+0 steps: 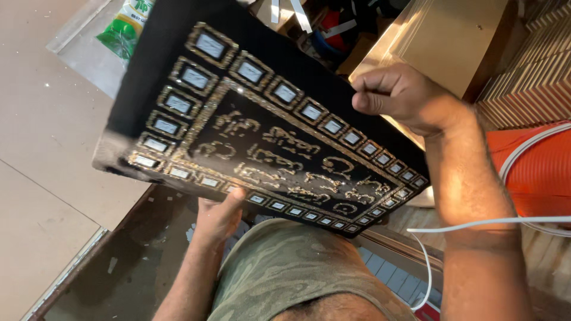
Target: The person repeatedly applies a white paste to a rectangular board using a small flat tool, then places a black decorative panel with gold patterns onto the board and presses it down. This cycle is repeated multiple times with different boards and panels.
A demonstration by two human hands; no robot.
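A black rectangular panel (160,65) fills the middle of the view, tilted. It carries glittery gold ornamental script and a border of small square mirror tiles framed in gold. My left hand (219,215) grips the panel's lower edge, thumb on its face. My right hand (403,97) is closed on the panel's upper right edge. The panel is held above my lap, over my camouflage-patterned clothing (285,267).
A white cable (476,224) runs across my right forearm. An orange ribbed object (538,169) sits at the right. Golden sheets (452,35) and stacked strips (535,77) lie at upper right. A green packet (126,27) rests at upper left on the pale floor (41,131).
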